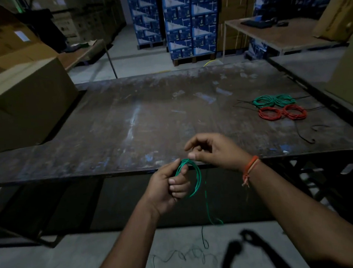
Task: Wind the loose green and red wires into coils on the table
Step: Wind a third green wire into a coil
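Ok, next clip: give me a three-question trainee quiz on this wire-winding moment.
1. True or false: the left hand holds a partly wound green coil.
2. Which finished coils lie nearer the table's front edge: A) green coils, B) red coils?
3. Fill in: the loose green wire tail hangs below the ____ toward the floor.

Key: 1 true; 2 B; 3 table edge. The right hand pinches the wire at the coil's top.

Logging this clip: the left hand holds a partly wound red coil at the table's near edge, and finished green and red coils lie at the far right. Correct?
Not quite. The head view shows the coil in the left hand is green, not red. The rest stands.
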`<state>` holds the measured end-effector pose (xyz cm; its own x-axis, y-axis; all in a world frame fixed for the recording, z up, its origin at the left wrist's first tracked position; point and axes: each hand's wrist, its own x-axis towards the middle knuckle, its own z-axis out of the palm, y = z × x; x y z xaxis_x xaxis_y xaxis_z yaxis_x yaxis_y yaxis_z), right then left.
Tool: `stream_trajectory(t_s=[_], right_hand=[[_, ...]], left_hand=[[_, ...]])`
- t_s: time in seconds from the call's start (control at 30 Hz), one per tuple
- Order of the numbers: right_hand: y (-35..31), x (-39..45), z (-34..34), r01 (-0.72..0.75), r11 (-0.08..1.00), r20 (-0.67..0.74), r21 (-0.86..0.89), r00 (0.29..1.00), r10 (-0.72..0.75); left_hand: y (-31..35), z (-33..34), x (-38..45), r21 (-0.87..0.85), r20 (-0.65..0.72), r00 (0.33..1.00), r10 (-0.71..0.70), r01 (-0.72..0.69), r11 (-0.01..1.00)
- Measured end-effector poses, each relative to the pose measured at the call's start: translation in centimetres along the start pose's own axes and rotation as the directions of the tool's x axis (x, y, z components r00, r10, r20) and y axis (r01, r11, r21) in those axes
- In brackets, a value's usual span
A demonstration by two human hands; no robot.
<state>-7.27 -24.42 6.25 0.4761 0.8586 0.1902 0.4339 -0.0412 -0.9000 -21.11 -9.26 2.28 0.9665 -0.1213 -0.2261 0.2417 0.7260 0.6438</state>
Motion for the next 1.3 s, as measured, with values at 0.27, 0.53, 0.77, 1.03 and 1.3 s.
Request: stream_trajectory(t_s=[0.27,0.53,0.77,1.03,1.3], right_hand=[[3.7,-1.6,4.2,-0.233,0.837,0.114,0.495,0.973,0.203],[1.8,-2.0,2.9,-0.4,0.299,0.347,0.866,0.913,0.215],[2.6,-2.0,3.7,-0.217,0.513,0.104,0.83,0.965,0.241],[8.3,-5.8,0.7,-0.287,0.944,-0.087,0.165,0.949,0.304],[-0.2,-3.0,2.5,0.327,0.844,0.077,-0.426,0.942,-0.326]], left_hand=[[0.0,-0.7,0.1,-0.273,0.141,0.983,0.12,-0.078,0.959],[-0.1,0.5,-0.4,-0.22,0.29,0.956,0.037,0.029,0.975],[0.5,0.6,0.2,-0.27,0.279,0.959,0.053,0.026,0.963],[5.7,-5.2,-1.4,-0.514,-0.004,0.956,0.292,-0.253,0.82],[2.1,-1.0,1.5,0.106,-0.389,0.831,0.397,-0.388,0.916]])
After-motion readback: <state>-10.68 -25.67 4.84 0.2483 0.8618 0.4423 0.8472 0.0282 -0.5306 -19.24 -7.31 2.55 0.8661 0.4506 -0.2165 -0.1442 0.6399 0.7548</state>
